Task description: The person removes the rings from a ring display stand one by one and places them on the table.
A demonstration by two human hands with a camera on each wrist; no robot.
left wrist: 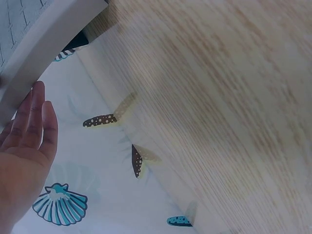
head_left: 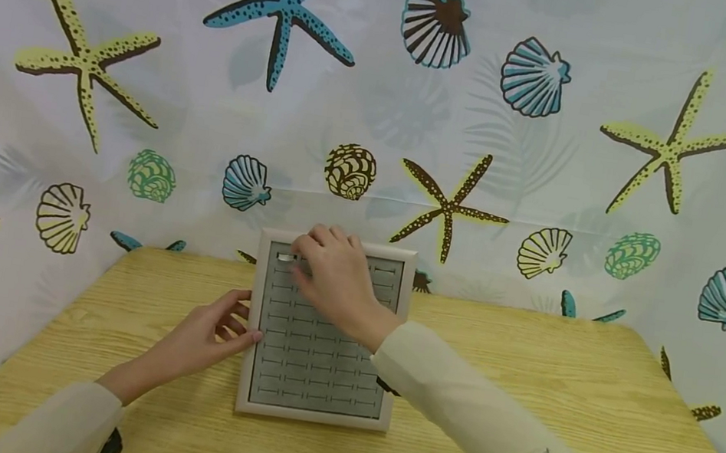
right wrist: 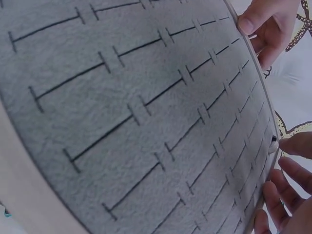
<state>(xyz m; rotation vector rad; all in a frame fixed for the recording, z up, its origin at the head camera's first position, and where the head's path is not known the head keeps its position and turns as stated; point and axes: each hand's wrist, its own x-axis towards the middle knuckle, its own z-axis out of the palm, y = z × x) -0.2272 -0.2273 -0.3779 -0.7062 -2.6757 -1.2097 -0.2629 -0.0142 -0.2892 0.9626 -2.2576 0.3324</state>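
A framed grey display board [head_left: 320,375] stands nearly upright on the table, its felt-like face covered with rows of H-shaped slits. My left hand [head_left: 212,329] grips its left edge, thumb on the front and fingers behind. At the top-left slit sits a small silvery piece [head_left: 287,257], perhaps a ring; its exact kind is too small to tell. My right hand [head_left: 336,277] is just right of that piece, fingers bent loosely across the upper board. In the right wrist view one fingertip [right wrist: 292,145] is at the silvery piece [right wrist: 273,145]. My right forearm hides part of the board's right side.
The wood-grain table [head_left: 510,371] spreads to both sides of the board. Behind it hangs a pale cloth [head_left: 365,111] printed with starfish and shells. A dark support [left wrist: 76,43] shows behind the frame in the left wrist view.
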